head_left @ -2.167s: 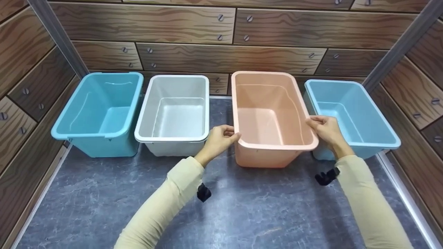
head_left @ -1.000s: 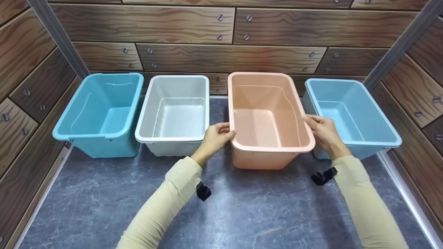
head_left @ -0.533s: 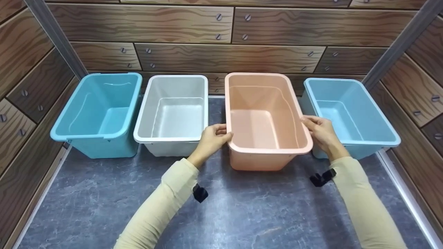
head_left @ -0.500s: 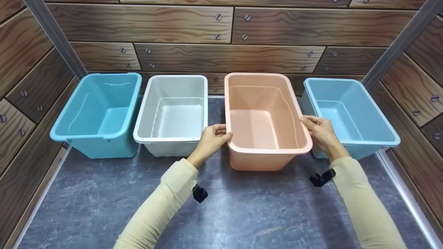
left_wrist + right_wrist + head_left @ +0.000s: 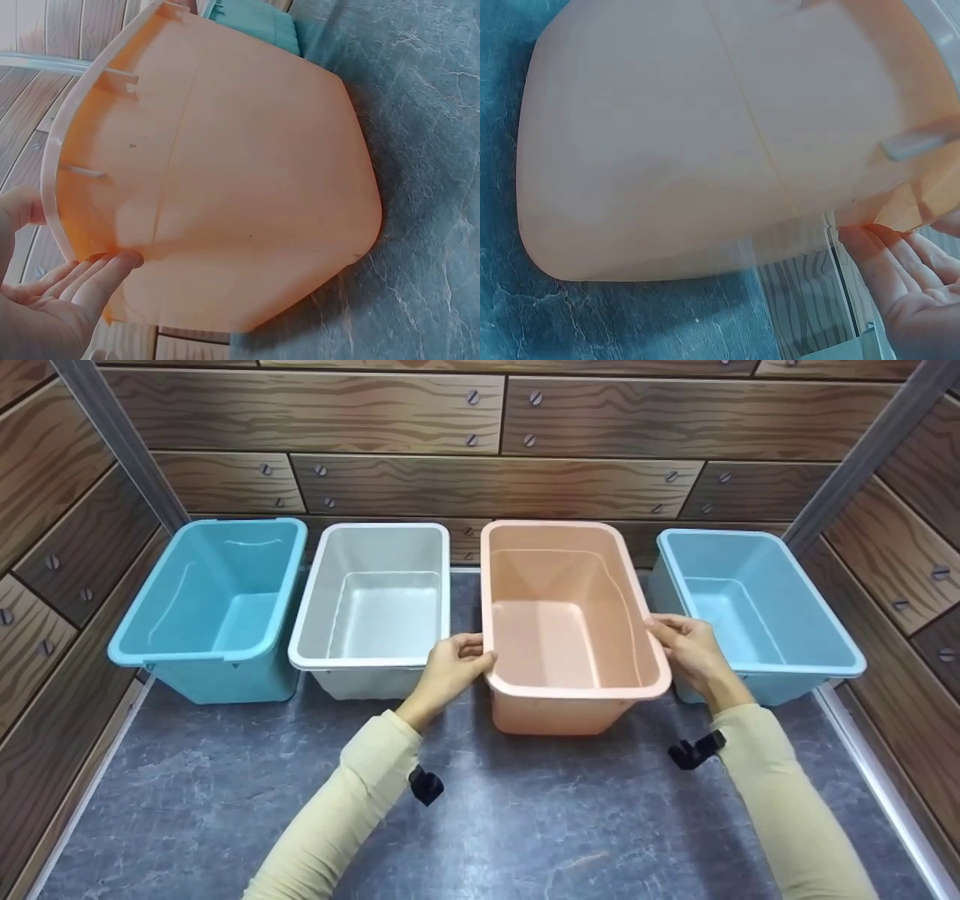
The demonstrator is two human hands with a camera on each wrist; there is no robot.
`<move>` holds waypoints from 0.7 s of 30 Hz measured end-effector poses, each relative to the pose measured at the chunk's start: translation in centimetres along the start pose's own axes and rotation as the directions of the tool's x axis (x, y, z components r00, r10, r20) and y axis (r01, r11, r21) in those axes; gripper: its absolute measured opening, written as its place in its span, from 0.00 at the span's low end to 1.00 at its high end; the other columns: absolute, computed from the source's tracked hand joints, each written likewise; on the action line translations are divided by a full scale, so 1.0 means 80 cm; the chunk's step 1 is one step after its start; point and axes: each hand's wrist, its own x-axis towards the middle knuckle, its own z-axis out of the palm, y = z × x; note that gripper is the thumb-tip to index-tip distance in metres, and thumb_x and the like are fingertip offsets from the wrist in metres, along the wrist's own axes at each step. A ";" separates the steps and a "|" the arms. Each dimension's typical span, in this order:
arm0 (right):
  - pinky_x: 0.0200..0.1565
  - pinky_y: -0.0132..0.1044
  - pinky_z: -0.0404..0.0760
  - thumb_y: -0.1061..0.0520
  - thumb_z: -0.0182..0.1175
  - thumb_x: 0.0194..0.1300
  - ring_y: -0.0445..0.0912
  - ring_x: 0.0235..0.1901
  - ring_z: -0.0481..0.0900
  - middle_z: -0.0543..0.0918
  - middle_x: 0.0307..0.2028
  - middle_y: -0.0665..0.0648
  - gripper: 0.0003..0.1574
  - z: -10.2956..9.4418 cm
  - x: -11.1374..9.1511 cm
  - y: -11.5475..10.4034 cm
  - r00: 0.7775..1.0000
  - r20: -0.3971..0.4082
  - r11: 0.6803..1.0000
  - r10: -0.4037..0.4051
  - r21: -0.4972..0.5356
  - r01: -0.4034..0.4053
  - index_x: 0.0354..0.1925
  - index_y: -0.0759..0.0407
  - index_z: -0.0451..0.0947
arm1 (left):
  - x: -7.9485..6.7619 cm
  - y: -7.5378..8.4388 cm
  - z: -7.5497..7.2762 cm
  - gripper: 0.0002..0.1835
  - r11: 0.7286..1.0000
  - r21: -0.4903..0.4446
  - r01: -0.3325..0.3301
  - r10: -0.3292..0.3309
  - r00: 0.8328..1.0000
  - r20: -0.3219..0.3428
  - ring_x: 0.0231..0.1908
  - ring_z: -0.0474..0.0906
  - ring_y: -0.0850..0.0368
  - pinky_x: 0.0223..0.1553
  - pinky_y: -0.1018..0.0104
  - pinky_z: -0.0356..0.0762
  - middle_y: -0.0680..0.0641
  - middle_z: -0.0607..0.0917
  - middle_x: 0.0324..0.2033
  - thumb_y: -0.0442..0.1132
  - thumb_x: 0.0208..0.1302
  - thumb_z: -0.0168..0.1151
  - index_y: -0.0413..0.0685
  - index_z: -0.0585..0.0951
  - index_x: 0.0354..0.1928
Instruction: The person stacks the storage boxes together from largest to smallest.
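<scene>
A peach plastic bin (image 5: pixel 551 716) stands upright, third from the left in a row of bins, with nothing inside. My left hand (image 5: pixel 448 669) grips its left rim near the front corner. In the left wrist view that hand's fingers (image 5: pixel 105 281) lie under the rim against the outer wall, and the thumb is on the rim's other side. At the right rim my right hand (image 5: pixel 691 651) holds the same bin. From the right wrist, the fingers of this hand (image 5: pixel 919 281) show tucked beneath the rim; its thumb is mostly out of frame.
To the left are a white bin (image 5: pixel 371 684), close by the left hand, and a turquoise bin (image 5: pixel 225 682). A light blue bin (image 5: pixel 780 686) stands just right of the right hand. Wood-patterned walls (image 5: pixel 390 412) enclose the dark marbled surface (image 5: pixel 525 817).
Held by both hands, the peach bin has slid left and slightly toward me. Its gap to the light blue bin has widened. The other bins have stayed put.
</scene>
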 end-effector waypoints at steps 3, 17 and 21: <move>0.37 0.22 0.84 0.55 0.59 0.67 0.32 0.32 0.84 0.87 0.29 0.41 0.06 0.003 0.000 0.000 1.000 0.009 1.000 -0.007 0.006 0.007 0.34 0.46 0.81 | -0.003 -0.001 -0.002 0.21 1.000 -0.010 0.000 0.000 1.000 0.001 0.51 0.83 0.41 0.53 0.63 0.83 0.27 0.82 0.49 0.29 0.60 0.58 0.24 0.75 0.55; 0.37 0.23 0.84 0.57 0.58 0.67 0.33 0.32 0.85 0.87 0.30 0.42 0.04 0.006 -0.001 0.002 0.999 0.040 1.000 -0.017 0.019 0.017 0.37 0.50 0.81 | -0.009 -0.007 -0.008 0.21 0.999 0.017 -0.031 0.031 0.999 -0.012 0.50 0.83 0.41 0.52 0.64 0.83 0.27 0.83 0.47 0.30 0.60 0.60 0.24 0.75 0.54; 0.37 0.22 0.84 0.58 0.58 0.67 0.32 0.32 0.85 0.87 0.29 0.41 0.06 0.008 -0.002 0.000 0.999 0.030 1.000 -0.016 0.022 0.015 0.35 0.48 0.81 | -0.010 -0.007 -0.007 0.21 1.000 0.009 -0.029 0.029 1.000 -0.011 0.50 0.83 0.40 0.52 0.63 0.83 0.27 0.83 0.48 0.30 0.60 0.59 0.24 0.75 0.55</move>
